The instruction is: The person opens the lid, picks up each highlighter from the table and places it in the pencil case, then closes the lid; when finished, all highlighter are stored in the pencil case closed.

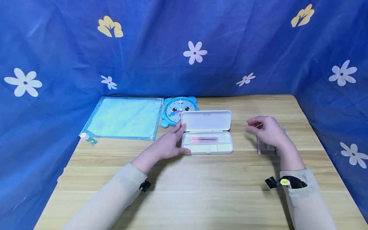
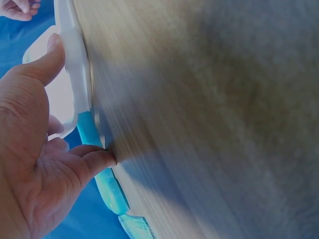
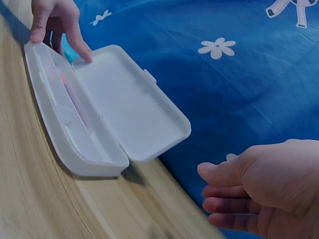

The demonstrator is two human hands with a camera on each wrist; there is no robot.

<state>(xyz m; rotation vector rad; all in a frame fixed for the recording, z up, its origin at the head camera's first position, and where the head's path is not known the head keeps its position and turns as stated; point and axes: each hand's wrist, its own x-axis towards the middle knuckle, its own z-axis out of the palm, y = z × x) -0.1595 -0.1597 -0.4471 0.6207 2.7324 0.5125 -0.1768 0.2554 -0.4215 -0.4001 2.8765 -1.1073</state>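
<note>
A white pencil case lies with its lid raised and a pinkish pen in its back compartment. My left hand holds the left end of the case, thumb at the front corner and fingers by the lid; the left wrist view shows that thumb on the white edge. To the right of the case, my right hand hovers over the table, fingers loosely bent. In the right wrist view nothing shows in the right hand. Under it, partly hidden, lie a pale stick and other small items.
Behind the case stands a blue toy clock with a cartoon face. A light blue mesh pouch lies at the back left, with a green-and-white glue stick by its front corner. Blue patterned cloth encloses the table.
</note>
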